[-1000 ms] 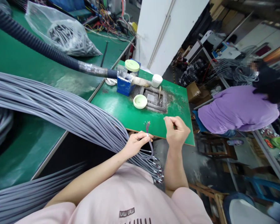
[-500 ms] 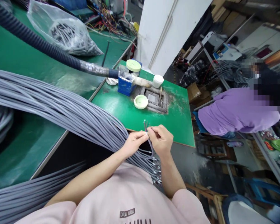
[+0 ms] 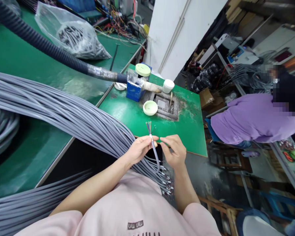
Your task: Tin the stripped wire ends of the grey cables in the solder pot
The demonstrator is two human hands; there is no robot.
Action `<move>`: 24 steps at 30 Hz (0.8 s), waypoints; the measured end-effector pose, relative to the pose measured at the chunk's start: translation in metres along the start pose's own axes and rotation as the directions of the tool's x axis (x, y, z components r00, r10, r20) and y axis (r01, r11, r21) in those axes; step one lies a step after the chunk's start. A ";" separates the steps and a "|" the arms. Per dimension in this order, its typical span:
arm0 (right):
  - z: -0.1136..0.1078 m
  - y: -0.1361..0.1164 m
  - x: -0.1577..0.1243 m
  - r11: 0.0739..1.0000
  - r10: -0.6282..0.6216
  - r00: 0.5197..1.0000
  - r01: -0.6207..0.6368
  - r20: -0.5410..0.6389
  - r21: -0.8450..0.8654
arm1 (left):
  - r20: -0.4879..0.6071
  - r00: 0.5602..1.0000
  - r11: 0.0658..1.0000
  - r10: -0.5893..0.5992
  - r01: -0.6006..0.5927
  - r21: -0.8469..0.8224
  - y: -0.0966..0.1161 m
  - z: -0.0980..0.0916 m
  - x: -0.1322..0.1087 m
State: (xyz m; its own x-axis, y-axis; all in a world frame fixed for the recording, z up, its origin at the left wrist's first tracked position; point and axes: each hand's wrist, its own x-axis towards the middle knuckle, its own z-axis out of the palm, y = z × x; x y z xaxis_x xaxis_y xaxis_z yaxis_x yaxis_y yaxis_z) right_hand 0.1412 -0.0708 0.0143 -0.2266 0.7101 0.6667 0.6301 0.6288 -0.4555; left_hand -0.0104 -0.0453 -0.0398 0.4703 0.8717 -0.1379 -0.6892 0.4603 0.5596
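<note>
The left hand (image 3: 140,150) grips a grey multicore cable (image 3: 153,154) between thumb and fingers; the right hand (image 3: 173,151), fingers loosely curled, seems released just beside it. The chest print (image 3: 135,225) perhaps reads "UIW UIW".

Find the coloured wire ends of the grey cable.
In the head view, the coloured wire ends stick up above the left hand, next to the right hand, over the green bench.

Two hands (image 3: 157,150), one stripped grey cable (image 3: 152,147), with several coloured wires (image 3: 148,127) at its end. One big bundle of grey cables (image 3: 64,111), too many to count. One plastic bag (image 3: 71,36), one black hose (image 3: 44,42), one blue tin (image 3: 135,91), one pale green lid (image 3: 143,69), one pale green dish (image 3: 150,108), one white jar (image 3: 168,86), one cardboard box (image 3: 206,98), one co-worker (image 3: 254,119).
</note>
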 end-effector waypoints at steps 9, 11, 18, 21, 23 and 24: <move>0.010 0.011 -0.012 0.979 -0.192 0.967 0.201 0.168 -0.041 | 0.029 0.999 0.995 -0.044 0.047 -0.091 0.002 0.003 0.001; 0.016 0.013 -0.011 0.974 -0.210 0.965 0.220 0.159 -0.050 | 0.046 0.997 0.993 -0.057 0.062 -0.102 0.002 0.003 0.002; 0.028 0.014 0.003 0.974 -0.224 0.963 0.224 0.151 0.018 | -0.010 0.999 0.995 -0.043 0.042 -0.085 0.010 0.001 0.000; 0.032 0.015 0.006 0.971 -0.237 0.959 0.235 0.157 0.032 | -0.030 0.999 0.995 -0.030 0.027 -0.093 0.015 0.002 -0.002; 0.033 0.016 0.008 0.966 -0.258 0.957 0.253 0.131 0.060 | -0.029 0.999 0.999 -0.016 0.015 -0.041 0.018 0.003 -0.002; 0.032 0.017 0.009 0.964 -0.262 0.958 0.255 0.113 0.072 | -0.022 1.000 1.000 -0.001 0.001 0.017 0.021 0.003 -0.003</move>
State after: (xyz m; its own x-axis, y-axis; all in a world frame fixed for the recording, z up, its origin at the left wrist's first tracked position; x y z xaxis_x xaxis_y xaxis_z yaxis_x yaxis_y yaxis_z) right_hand 0.1254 -0.0434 -0.0060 -0.4660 0.5517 0.6917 0.4963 0.8102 -0.3118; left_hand -0.0244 -0.0385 -0.0256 0.4584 0.8748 -0.1567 -0.6793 0.4585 0.5730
